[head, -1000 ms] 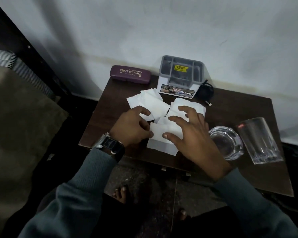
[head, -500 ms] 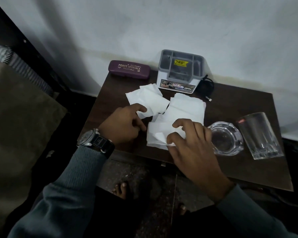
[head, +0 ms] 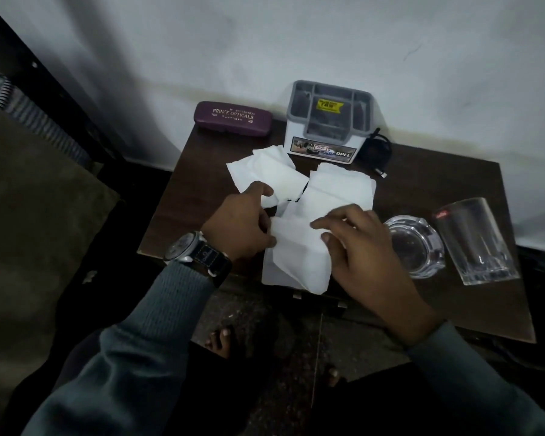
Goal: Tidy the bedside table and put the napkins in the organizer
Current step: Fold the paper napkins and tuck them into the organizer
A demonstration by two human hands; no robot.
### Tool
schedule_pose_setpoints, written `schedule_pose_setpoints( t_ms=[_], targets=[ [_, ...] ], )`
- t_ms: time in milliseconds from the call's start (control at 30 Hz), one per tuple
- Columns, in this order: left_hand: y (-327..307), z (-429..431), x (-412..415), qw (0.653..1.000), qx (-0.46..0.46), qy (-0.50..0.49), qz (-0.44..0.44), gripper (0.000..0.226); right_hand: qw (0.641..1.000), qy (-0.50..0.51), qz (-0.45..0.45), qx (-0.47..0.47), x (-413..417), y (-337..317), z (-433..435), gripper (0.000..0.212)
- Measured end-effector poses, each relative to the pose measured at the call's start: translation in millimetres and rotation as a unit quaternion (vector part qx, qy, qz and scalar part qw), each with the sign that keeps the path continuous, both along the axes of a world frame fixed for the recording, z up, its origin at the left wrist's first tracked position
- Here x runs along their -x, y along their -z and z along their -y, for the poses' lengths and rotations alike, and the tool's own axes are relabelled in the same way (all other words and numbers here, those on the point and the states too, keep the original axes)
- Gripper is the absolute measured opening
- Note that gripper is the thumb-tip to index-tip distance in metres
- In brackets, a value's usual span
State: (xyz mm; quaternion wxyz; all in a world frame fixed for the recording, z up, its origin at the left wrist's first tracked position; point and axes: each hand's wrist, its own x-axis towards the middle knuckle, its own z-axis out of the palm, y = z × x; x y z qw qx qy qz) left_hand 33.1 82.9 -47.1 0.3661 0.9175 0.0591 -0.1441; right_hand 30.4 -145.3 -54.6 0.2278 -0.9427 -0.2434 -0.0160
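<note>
Several white napkins lie spread over the middle of the dark wooden bedside table [head: 447, 297]. One folded napkin [head: 299, 259] is lifted off the front edge, pinched between my left hand [head: 243, 226] on its left side and my right hand [head: 364, 247] on its right side. More napkins [head: 272, 177] lie flat behind my left hand, and another pile of napkins [head: 340, 190] lies behind my right hand. The grey and white organizer [head: 326, 121] stands at the back of the table against the wall, its compartments open on top.
A maroon glasses case [head: 232, 118] lies at the back left. A black cable [head: 376, 152] sits right of the organizer. A glass ashtray [head: 414, 247] and a clear tumbler [head: 475, 240] stand right of my right hand. A bed edge is at left.
Both hands have moved from pressing on the napkins to pinching one napkin, which now hangs lifted over the table's front edge.
</note>
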Motion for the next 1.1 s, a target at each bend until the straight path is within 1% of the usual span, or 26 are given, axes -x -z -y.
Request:
schedule_pose_setpoints(
  t_ms=[33,100,133,200,333,433,467,500,567,600,633,700,767,833,900,967,1033,1100],
  targets=[
    [-1,2,-1,1.0,0.001,0.016,0.009,0.09,0.999,-0.02,-0.001,0.04,-6,-1,-1,0.025],
    [-2,6,-2,0.998,-0.007,0.051,0.029,0.098,0.994,-0.048,-0.017,0.101,-13,-1,-7,0.037],
    [-2,7,-3,0.997,-0.014,0.066,0.039,0.098,0.991,-0.055,-0.025,0.116,-14,0,-10,0.041],
    [-2,9,-4,0.995,-0.03,0.078,0.058,0.089,0.99,-0.059,-0.034,0.124,-16,2,-15,0.041],
    [-2,10,-6,0.992,-0.032,0.06,0.103,0.061,0.993,-0.058,-0.017,0.104,-22,2,-19,0.024],
    [-3,8,-6,0.991,0.021,0.037,0.13,0.052,0.997,-0.041,0.005,0.069,-25,2,-16,0.02],
    [-3,8,-5,0.99,0.038,0.032,0.129,0.05,0.998,-0.037,0.001,0.053,-26,0,-16,0.024],
    [-4,7,-5,0.99,0.052,0.032,0.125,0.048,0.998,-0.036,-0.014,0.041,-27,-2,-16,0.032],
    [-6,7,-6,0.99,0.077,0.034,0.115,0.044,0.996,-0.054,-0.047,0.051,-32,-7,-16,0.048],
    [-6,7,-6,0.989,0.091,0.033,0.112,0.043,0.995,-0.064,-0.055,0.059,-35,-8,-16,0.047],
    [-7,7,-7,0.988,0.107,0.028,0.112,0.041,0.995,-0.07,-0.061,0.046,-37,-9,-16,0.04],
    [-7,6,-8,0.984,0.138,-0.001,0.111,0.037,0.994,-0.051,-0.085,-0.038,-43,-10,-14,0.025],
    [-5,3,-10,0.979,0.171,-0.065,0.085,0.03,0.988,-0.009,-0.109,-0.108,-49,-14,-10,0.02],
    [-1,-3,-11,0.972,0.194,-0.134,0.017,0.023,0.984,0.016,-0.122,-0.128,-50,-14,-6,0.015],
    [4,-9,-9,0.97,0.175,-0.154,-0.068,0.024,0.986,0.006,-0.12,-0.113,-42,-14,-2,0.01],
    [7,-10,-3,0.979,0.118,-0.121,-0.116,0.035,0.99,-0.039,-0.106,-0.082,-24,-13,-2,0.015],
    [9,-7,1,0.985,0.084,-0.102,-0.113,0.042,0.991,-0.096,-0.093,-0.03,-3,-9,-4,0.029],
    [8,-4,3,0.989,0.057,-0.102,-0.09,0.039,0.989,-0.113,-0.095,0.016,13,-6,-6,0.042]
  ],
)
